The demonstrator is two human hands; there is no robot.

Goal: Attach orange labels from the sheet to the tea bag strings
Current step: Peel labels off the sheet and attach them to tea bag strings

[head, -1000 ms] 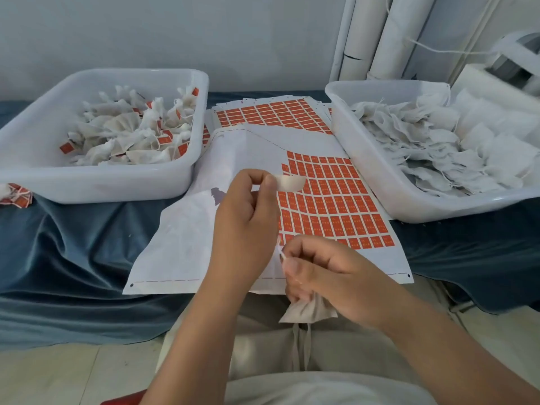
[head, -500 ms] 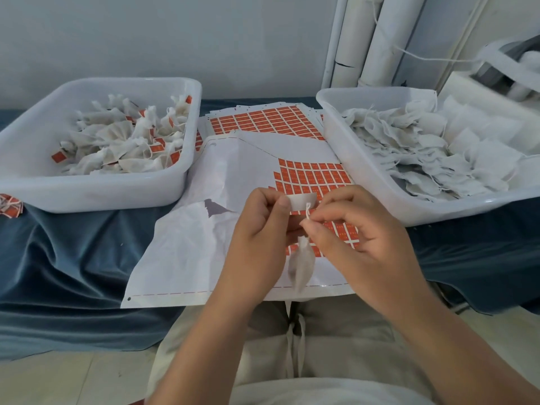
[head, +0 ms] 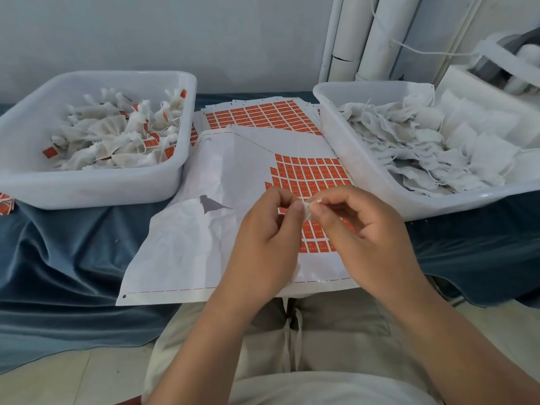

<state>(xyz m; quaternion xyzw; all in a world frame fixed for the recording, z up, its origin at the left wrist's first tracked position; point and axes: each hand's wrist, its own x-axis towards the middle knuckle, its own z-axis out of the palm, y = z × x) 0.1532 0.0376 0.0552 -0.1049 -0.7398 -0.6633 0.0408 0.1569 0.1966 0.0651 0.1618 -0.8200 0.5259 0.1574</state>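
A label sheet (head: 228, 176), partly peeled, lies in front of me with rows of orange labels (head: 309, 172) on its right half. Above it my left hand (head: 268, 232) and my right hand (head: 365, 226) meet fingertip to fingertip. Between them they pinch a small label (head: 306, 206), its pale back towards me, together with a thin white tea bag string (head: 317, 201). The tea bag itself is almost hidden behind my left hand; only a white sliver shows near the wrist.
A white tub (head: 96, 185) on the left holds tea bags with orange labels. A second white tub (head: 356, 162) on the right holds unlabelled tea bags. More label sheets (head: 257, 115) lie behind, on the blue cloth (head: 64, 252). White pipes (head: 377, 39) stand at the wall.
My right hand rose from my lap with the tea bag and met my left hand over the sheet. The label now sits pinched between both hands, and the bag is hidden.
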